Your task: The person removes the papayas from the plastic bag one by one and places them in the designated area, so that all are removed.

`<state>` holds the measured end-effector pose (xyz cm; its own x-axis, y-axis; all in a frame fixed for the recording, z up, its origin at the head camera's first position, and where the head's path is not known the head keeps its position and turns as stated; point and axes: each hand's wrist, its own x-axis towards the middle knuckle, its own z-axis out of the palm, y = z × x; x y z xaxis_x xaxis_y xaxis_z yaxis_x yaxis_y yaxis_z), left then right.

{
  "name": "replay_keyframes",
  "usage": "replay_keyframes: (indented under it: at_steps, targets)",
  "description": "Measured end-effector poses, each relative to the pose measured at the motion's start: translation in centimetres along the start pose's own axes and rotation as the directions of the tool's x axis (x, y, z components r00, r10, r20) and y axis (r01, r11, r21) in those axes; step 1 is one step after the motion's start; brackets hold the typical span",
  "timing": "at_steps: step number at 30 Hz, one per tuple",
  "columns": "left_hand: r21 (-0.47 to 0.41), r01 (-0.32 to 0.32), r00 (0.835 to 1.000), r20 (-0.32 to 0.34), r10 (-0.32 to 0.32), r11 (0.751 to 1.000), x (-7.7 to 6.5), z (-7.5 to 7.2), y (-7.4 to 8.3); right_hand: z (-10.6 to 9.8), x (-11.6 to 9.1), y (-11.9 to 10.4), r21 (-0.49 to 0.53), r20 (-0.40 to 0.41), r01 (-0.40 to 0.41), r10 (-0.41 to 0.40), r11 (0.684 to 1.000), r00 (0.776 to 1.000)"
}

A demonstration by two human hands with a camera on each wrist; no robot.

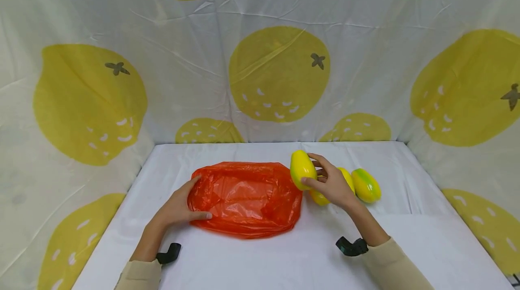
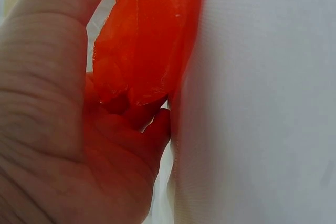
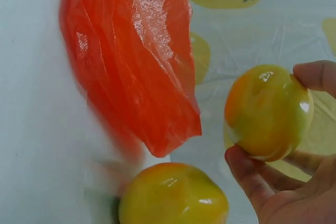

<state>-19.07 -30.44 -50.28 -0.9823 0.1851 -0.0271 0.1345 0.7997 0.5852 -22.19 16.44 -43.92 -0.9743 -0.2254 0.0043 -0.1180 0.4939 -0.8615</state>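
A red plastic bag (image 1: 243, 195) lies on the table with its mouth spread wide. My left hand (image 1: 176, 206) holds the bag's left end, thumb over the front rim and fingers at the back; in the left wrist view, red film (image 2: 147, 40) covers part of the palm. My right hand (image 1: 331, 184) grips a yellow mango (image 1: 301, 169) between thumb and fingers, raised beside the bag's right edge. The same mango (image 3: 268, 114) shows green and orange tints in the right wrist view. Below that hand sits another mango (image 1: 318, 197), partly hidden.
Right of the right hand lies a yellow-green mango (image 1: 366, 186), with another mango (image 1: 346, 178) partly behind the hand. White cloth covers the table (image 1: 252, 263). A lemon-print curtain (image 1: 195, 77) stands at the back and both sides.
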Motion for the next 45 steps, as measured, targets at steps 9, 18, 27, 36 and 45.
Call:
replay_keyframes:
  at_steps: [9, 18, 27, 36, 45]
  targets:
    - [-0.001, 0.008, 1.000, -0.002, -0.008, 1.000, 0.0, -0.1, 0.2, -1.7, -0.7, 0.9, -0.042, -0.041, 0.043, -0.045, 0.998, 0.998]
    - [0.002, 0.000, 1.000, 0.003, 0.000, 1.000, -0.1, 0.0, 0.1, -3.4, -1.5, 1.8, -0.097, -0.074, 0.047, -0.054, 0.994, 0.996]
    - [0.011, 0.000, 1.000, 0.002, 0.000, 1.000, 0.0, 0.1, -0.1, -5.8, -2.2, 2.9, -0.114, -0.104, 0.058, -0.069, 0.992, 0.992]
    - [0.011, -0.005, 1.000, 0.005, 0.005, 1.000, 0.0, 0.1, -0.2, -7.6, -3.0, 2.9, -0.124, -0.129, 0.016, -0.032, 0.992, 0.991]
    - [0.013, -0.012, 1.000, 0.005, 0.012, 1.000, -0.1, 0.1, -0.2, -9.4, -3.8, 4.0, -0.154, -0.160, -0.007, -0.018, 0.988, 0.987]
